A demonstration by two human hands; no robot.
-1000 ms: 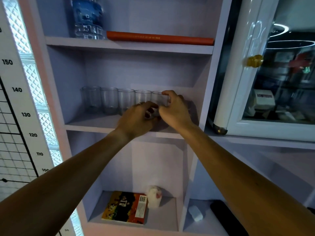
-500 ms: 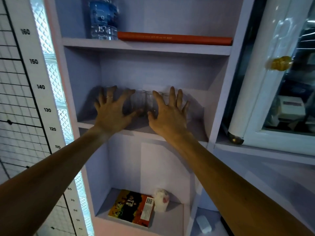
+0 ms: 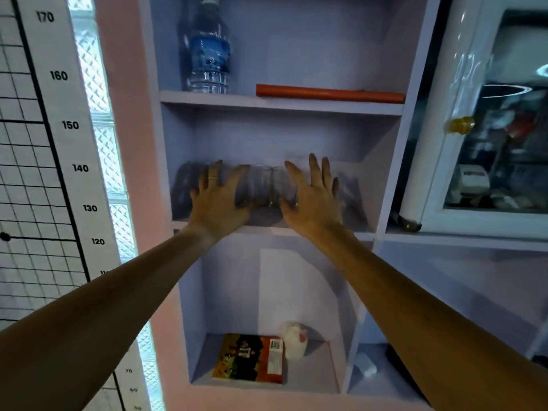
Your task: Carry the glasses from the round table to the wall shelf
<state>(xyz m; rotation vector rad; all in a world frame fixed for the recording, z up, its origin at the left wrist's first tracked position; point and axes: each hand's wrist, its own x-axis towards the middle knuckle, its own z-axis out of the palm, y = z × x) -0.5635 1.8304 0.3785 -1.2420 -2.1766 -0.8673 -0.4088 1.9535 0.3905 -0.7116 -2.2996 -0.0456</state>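
Observation:
Several clear glasses [image 3: 267, 186] stand in a row on the middle board of the pale purple wall shelf [image 3: 267, 228]. Most of the row is hidden behind my hands; only the middle glasses show between them. My left hand [image 3: 218, 200] is spread flat in front of the left part of the row, a ring on one finger. My right hand [image 3: 311, 197] is spread in front of the right part. Neither hand holds anything. Whether the fingers touch the glasses cannot be told.
A water bottle [image 3: 209, 51] and an orange roll [image 3: 329, 94] lie on the board above. A book [image 3: 250, 358] and a small white object [image 3: 295, 341] sit on the lowest board. A glass-door cabinet [image 3: 486, 129] stands at right, a height chart [image 3: 44, 143] at left.
My hands let go of the rightmost glass and opened, spreading apart in front of the row. The view has shifted so the shelf sits lower and further right.

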